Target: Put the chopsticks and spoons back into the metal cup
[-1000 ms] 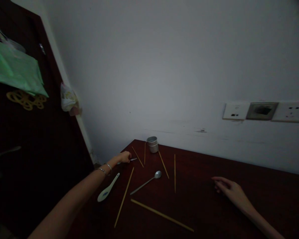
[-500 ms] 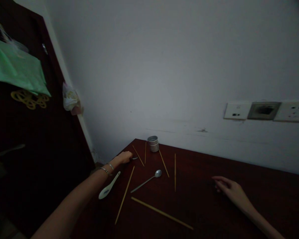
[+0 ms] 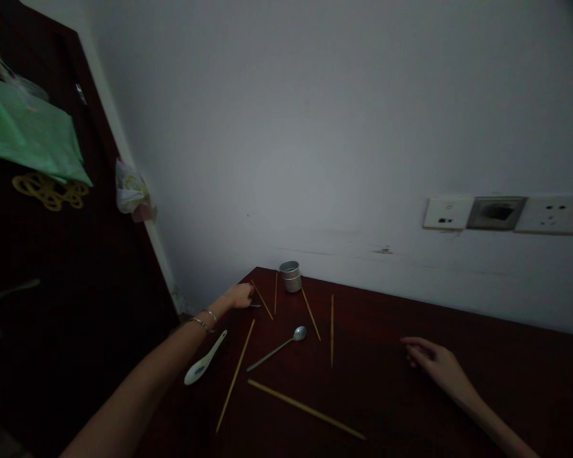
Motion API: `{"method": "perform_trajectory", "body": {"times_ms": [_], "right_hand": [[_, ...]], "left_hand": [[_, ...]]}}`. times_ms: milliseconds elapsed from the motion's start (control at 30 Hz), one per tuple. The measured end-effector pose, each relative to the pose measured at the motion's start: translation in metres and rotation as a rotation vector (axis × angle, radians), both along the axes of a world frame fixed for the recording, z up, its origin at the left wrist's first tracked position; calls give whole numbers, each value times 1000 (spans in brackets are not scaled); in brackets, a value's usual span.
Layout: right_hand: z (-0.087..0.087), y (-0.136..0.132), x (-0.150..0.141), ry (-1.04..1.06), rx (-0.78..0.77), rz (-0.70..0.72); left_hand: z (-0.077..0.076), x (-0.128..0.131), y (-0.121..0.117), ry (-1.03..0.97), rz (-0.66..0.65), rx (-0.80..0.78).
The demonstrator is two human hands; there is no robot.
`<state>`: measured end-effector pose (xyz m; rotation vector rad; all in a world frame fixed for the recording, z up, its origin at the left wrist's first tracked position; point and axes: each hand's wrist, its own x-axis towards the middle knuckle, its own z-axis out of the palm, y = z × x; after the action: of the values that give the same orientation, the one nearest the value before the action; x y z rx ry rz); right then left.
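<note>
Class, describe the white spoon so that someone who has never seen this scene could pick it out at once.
Start with the dark red table against the pale wall, and find the left hand near its far left corner. Nearer the viewer, beside the forearm, lies a spoon with its handle pointing away. White with a blue mark, it differs from the metal spoon.

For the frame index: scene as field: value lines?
surface: dark red-brown tabletop against a pale wall
left hand: near the far-left corner, over a mostly hidden metal utensil; grip unclear
right hand: right side, fingers loosely curled, nothing visible held
chopsticks: six, scattered
spoons: long-handled metal spoon; white ceramic spoon, blue mark
metal cup: upright, near wall
wall sockets: right
</note>
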<state>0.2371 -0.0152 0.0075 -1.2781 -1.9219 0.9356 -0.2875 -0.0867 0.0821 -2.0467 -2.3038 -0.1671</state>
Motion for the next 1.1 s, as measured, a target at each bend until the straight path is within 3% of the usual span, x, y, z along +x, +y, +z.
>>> {"method": "perform_trajectory", "body": {"times_ms": [200, 367, 533, 800, 1100], "right_hand": [[-1, 1, -2, 37, -35, -3], [-3, 2, -3, 80, -11, -25], [-3, 2, -5, 110, -20, -18], [4, -3, -7, 118, -27, -27], [2, -3, -7, 107, -10, -12]], "left_hand": [[13, 28, 53, -527, 79, 398], [9, 65, 95, -824, 86, 486], [1, 87, 116, -869, 58, 540], [-11, 89, 133, -832, 77, 602], [5, 113, 138, -729, 130, 610]]}}
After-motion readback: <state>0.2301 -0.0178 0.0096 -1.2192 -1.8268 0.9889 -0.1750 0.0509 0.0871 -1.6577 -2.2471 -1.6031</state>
